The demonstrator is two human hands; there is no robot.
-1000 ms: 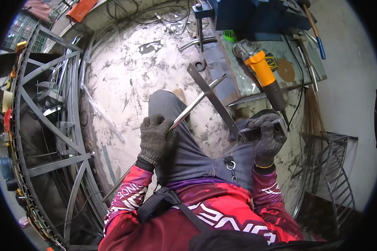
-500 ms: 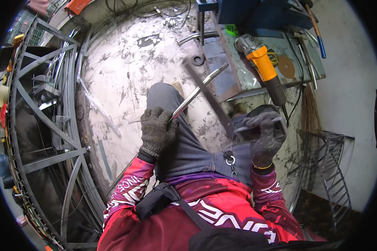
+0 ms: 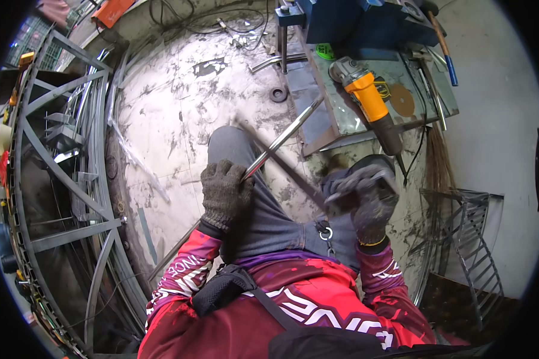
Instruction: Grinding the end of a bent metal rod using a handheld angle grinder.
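My left hand (image 3: 226, 194), in a grey knit glove, is closed around the lower end of a shiny metal tube (image 3: 290, 130). The tube slants up and right from my thigh toward the workbench. My right hand (image 3: 374, 200), also gloved, grips the handle of what looks like a hacksaw (image 3: 296, 178). Its long dark bar crosses the tube just beyond my left hand. The bar is somewhat blurred, and whether its cutting edge touches the tube cannot be made out. My fingers hide part of the handle.
An orange angle grinder (image 3: 366, 99) lies on a low metal workbench (image 3: 347, 122), beside a brown disc (image 3: 402, 99). Behind it stands a blue machine (image 3: 353, 27). A metal rack (image 3: 72, 239) holding long bars runs along the left. A black ring (image 3: 278, 94) lies on the floor.
The saw and my right hand have moved left and toward my body, so its far tip now sits lower. My left hand keeps its hold on the tube. The view has shifted slightly.
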